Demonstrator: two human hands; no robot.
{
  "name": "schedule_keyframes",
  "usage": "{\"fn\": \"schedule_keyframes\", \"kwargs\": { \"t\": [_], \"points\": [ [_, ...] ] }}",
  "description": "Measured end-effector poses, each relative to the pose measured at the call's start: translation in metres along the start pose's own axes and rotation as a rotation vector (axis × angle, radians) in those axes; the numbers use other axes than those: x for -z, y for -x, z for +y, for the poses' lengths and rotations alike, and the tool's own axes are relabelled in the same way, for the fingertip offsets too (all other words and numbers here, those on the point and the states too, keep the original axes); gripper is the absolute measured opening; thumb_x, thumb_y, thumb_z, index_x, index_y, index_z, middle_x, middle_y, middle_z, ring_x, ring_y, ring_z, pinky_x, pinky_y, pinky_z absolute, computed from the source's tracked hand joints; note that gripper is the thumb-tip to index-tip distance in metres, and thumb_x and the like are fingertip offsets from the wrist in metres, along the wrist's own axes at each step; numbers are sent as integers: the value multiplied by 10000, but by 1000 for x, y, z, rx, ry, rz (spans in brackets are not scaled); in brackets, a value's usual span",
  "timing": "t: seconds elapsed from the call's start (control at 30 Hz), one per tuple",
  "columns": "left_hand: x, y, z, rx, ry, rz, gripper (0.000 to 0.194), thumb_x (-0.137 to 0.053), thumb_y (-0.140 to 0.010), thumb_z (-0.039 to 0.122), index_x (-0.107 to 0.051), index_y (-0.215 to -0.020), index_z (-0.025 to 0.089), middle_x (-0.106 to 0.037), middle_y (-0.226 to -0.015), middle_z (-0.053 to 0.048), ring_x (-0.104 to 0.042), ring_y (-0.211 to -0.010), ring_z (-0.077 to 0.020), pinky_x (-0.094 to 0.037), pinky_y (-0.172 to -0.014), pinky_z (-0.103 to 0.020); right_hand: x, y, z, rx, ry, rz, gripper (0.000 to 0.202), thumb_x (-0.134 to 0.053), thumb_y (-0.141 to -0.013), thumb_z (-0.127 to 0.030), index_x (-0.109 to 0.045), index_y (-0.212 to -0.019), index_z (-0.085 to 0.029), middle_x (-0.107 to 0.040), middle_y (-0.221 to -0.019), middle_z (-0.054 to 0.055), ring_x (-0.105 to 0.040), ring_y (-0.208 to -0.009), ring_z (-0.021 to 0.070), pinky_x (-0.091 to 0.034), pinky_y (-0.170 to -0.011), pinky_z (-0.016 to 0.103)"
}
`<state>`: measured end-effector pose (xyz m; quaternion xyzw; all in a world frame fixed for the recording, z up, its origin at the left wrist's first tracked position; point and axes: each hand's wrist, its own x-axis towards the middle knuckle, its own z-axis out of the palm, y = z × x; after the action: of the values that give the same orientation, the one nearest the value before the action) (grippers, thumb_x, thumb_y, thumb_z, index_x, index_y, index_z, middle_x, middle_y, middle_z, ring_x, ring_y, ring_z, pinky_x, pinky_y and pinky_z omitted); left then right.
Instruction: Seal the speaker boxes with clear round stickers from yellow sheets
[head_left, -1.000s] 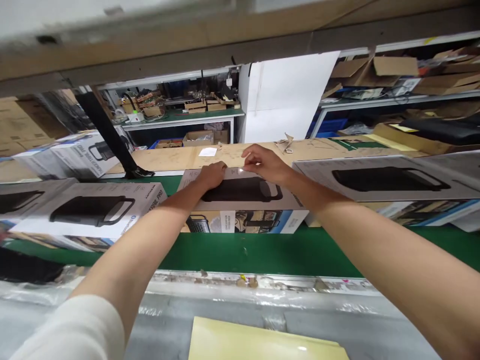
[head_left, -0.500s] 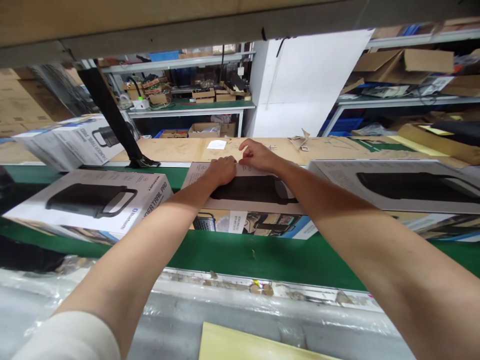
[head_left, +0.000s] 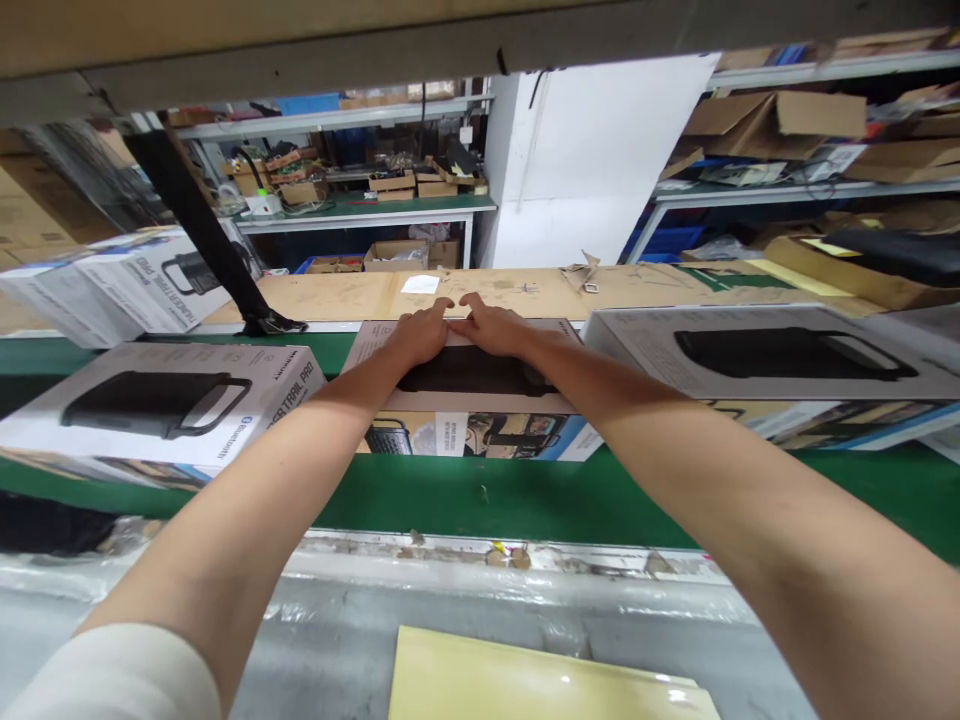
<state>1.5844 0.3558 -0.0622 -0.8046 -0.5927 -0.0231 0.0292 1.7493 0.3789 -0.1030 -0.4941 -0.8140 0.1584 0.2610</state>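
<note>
A printed white retail box lies flat in front of me, with a black speaker pictured on its top. Both my hands rest near the middle of its far top edge. My left hand has its index finger stretched towards the right and its thumb on the box. From the other side, my right hand mirrors it, index finger raised and apart from the thumb. The two thumbs come close together or touch. The other fingers are partly hidden behind the hands and the edge. I see no separate object between them.
The box sits on a green conveyor belt. Similar boxes flank it, a left box and a right box. A black-wrapped post slants down at left. Yellow sheets lie in front. Overhead runs a beam.
My hands stay at the box's far edge. The right hand has come closer to the left, and its fingers have shifted. The whole view has moved slightly.
</note>
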Motion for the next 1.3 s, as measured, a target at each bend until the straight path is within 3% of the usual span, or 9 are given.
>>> {"fn": "schedule_keyframes", "kwargs": {
  "t": [0.23,0.37,0.47,0.6,0.7,0.87,1.07,1.2,1.3],
  "points": [
    [7,-5,10,50,-39,-61,486,-369,-1011,490,-607,-1380,283,-639,-1423,-101,-563,-1328,-351,-397,-1096,-533,46,51,26,-184,135,66,527,-536,-968,-553,-568,-1353,-195,-617,-1410,201,-472,-1394,437,-251,-1157,718],
    [10,1,15,108,-69,-11,650,-365,-988,630,-662,-1278,130,-597,-1412,-238,-514,-1350,-419,-367,-1111,-581,65,173,29,-67,11,453,362,-499,-1000,-413,-632,-1250,-188,-662,-1328,166,-595,-1277,333,-486,-1067,497],
    [15,17,26,82,-139,149,509,-412,-1006,446,-635,-1290,88,-504,-1492,-267,-407,-1435,-420,-230,-1185,-645,54,282,9,-4,-81,442,231,-550,-1012,-388,-686,-1102,-225,-735,-1112,103,-705,-1037,281,-578,-914,428],
    [13,93,70,-233,-87,367,338,-507,-936,206,-669,-1230,163,-519,-1476,-168,-399,-1439,-363,-194,-1223,-599,24,403,-25,-4,-136,314,151,-562,-1023,-288,-707,-1033,-249,-721,-1054,69,-714,-968,227,-604,-823,350],
    [4,192,103,-430,117,243,242,-527,-977,275,-687,-1150,216,-637,-1255,-109,-542,-1258,-312,-397,-1095,-502,7,459,-41,-85,-144,323,153,-550,-1035,-265,-702,-1057,-259,-707,-1042,58,-710,-957,218,-603,-822,347],
    [-34,313,92,-284,264,-157,358,-742,-867,394,-661,-1180,240,-656,-1178,-81,-596,-1148,-294,-473,-976,-441,-13,498,-51,-244,-118,351,191,-563,-1036,-336,-686,-1155,-253,-687,-1113,79,-699,-1009,257,-602,-856,401],
    [-52,306,71,-33,504,-237,203,-772,-706,326,-625,-783,210,-672,-876,-24,-636,-877,-239,-508,-824,-364,-35,511,-53,-329,-224,496,189,-616,-994,-303,-695,-1155,-244,-666,-1150,85,-692,-844,207,-618,-744,361],
    [-19,330,65,104,685,-80,178,-701,-728,375,-642,-744,208,-704,-802,-10,-650,-782,-202,-520,-715,-313,-39,518,-58,-355,-246,569,177,-633,-976,-320,-720,-1119,-262,-675,-1155,102,-698,-854,235,-615,-754,411],
    [17,395,36,347,694,258,162,-737,-729,368,-725,-801,223,-745,-805,16,-666,-757,-184,-548,-682,-299,-37,521,-62,-395,-229,568,170,-667,-946,-319,-742,-1097,-296,-692,-1143,119,-705,-838,262,-616,-736,448]
  ]
}}
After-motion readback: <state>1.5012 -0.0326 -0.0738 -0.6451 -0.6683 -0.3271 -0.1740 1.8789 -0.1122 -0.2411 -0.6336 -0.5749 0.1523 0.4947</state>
